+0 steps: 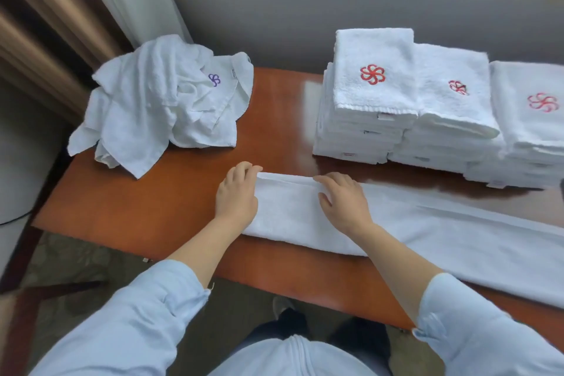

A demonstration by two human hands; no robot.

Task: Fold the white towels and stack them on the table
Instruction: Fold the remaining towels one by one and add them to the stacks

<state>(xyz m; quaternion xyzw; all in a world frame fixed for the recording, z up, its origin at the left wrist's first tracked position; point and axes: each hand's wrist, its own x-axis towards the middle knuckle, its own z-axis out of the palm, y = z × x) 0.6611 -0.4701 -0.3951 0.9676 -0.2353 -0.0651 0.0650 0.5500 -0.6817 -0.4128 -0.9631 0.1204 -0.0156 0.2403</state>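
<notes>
Hidden and cut off: the towel (pixel 396 223) lies as a long folded strip across the near part of the table (pixel 146 207). Its right end runs out of frame, so its full length is not seen. Three stacks of folded towels stand along the far right of the table.
- The first stack (pixel 372 91) is in full view, with a red flower mark on top.
- The second stack (pixel 454 101), touching it on the right, is partly covered by it, and its mark is blurred.
- The third stack (pixel 531 113) is cut by the frame edge.

At the far left a heap (pixel 158 101) of loose white towels overhangs the table's left edge. The towels in it cannot be counted; one shows a purple mark.

Hands: the left hand (pixel 236 195) rests on the left end of the strip, knuckles raised and fingers bent down over the far left corner. The thumb is out of sight, so it cannot be told whether this hand pinches the corner or only presses on it. The right hand (pixel 345 201) lies palm down on the strip just beside the left. Its fingers are spread and nearly straight, with the tips at the far edge and the thumb splayed toward the person. It presses flat and holds nothing. Both forearms are bare below light blue sleeves (pixel 137 330).
</notes>
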